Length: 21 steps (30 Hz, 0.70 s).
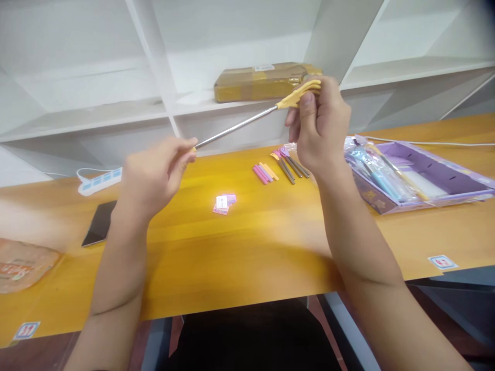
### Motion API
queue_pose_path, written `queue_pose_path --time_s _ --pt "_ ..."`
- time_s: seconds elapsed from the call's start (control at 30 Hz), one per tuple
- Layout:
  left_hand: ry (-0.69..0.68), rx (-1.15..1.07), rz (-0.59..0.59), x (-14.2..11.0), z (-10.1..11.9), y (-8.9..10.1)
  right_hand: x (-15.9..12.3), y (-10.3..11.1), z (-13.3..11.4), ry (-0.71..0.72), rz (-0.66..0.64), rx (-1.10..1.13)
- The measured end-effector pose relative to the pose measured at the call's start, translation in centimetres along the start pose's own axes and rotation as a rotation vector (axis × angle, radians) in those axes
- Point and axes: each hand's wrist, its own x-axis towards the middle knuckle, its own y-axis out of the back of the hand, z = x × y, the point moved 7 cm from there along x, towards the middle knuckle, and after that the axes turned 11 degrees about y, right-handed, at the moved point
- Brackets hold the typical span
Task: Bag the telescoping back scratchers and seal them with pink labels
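Observation:
A telescopic back scratcher (240,125) with a thin silver rod and a yellow claw head is stretched out above the table, slanting up to the right. My left hand (154,172) pinches its lower end, where a bit of yellow shows. The claw head is in the grip of my right hand (320,121), thumb on its near side. Below on the table lie several short pink and yellow tubes (265,173). Beside them are more collapsed scratchers (290,165) with dark metal rods and yellow or purple heads. Small pink and white labels (223,203) lie in the middle.
A purple box (425,180) holding plastic-wrapped items stands at the right. At the left are a white power strip (101,181), a dark phone (99,223) and an orange bag (25,265). A taped brown package (259,85) sits on the white shelf behind.

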Motion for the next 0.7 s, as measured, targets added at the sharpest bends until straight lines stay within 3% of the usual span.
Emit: queue_pose_path --time_s 0.17,0.37,0.7 --pt "0.002 -0.007 -0.019 -0.1 0.0 0.3 -0.1 -0.1 -0.5 0.058 -0.026 -0.032" --pt "-0.108 0.191 0.056 -0.5 1.0 0.7 0.0 -0.5 -0.8 0.125 -0.056 -0.294" --pt "-0.153 0.239 0.071 -0.8 1.2 0.4 -0.2 -1.1 -0.8 0.188 -0.048 -0.312"
